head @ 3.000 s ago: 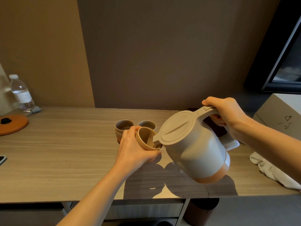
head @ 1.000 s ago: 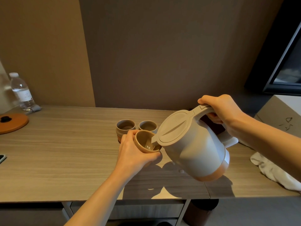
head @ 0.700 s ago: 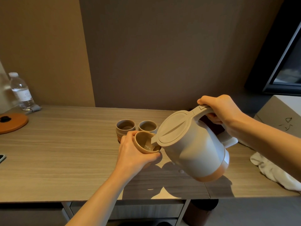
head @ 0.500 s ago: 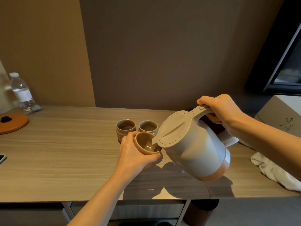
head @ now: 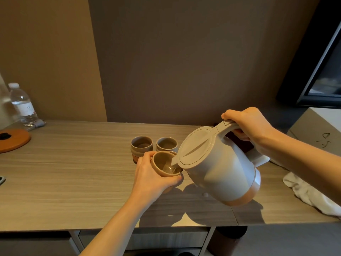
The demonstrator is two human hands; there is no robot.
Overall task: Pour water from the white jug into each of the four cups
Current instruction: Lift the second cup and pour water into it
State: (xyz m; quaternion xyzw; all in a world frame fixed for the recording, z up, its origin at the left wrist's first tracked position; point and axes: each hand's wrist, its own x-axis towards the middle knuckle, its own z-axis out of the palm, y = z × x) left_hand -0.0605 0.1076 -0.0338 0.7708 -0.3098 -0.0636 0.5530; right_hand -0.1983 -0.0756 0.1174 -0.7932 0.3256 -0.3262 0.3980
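Our table [head: 73, 182] carries two cups [head: 141, 145] near the wall. The white jug [head: 217, 170] is tipped in our right hand [head: 247, 124], whose fingers wrap its handle, the spout resting over the raised cup [head: 166, 166]. Our left hand [head: 153, 179] curls its fingers round that cup. Since a moment ago little has shifted, but water now shows pooling inside, so this fill is under way. We cannot see a fourth cup.
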